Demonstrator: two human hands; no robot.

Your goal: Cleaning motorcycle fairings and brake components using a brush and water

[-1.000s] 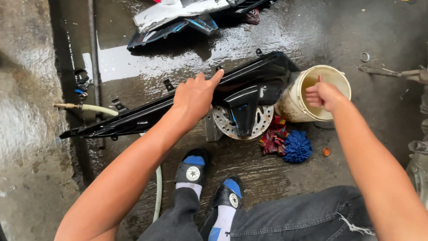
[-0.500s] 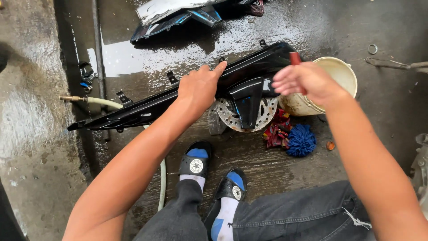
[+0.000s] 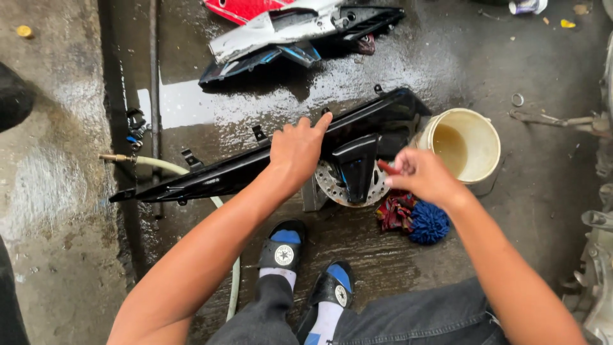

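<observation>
Wet concrete floor [image 3: 485, 255], one bucket [image 3: 472, 137], left hand [image 3: 295, 152] flat on black panel [image 3: 255, 166], right fingers [image 3: 408, 172] clamped on red brush [image 3: 387, 168]

Left hand [image 3: 299, 150]: pressed flat on black panel [image 3: 268, 160].
Right hand [image 3: 424, 176]: gripping red-handled tool [image 3: 387, 168], bucket [image 3: 488, 137] at two o'clock.

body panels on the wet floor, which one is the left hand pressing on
The long black panel lying nearest the person, under the left hand. The other panels, a red, white and black pile, lie farther away, untouched.
</observation>
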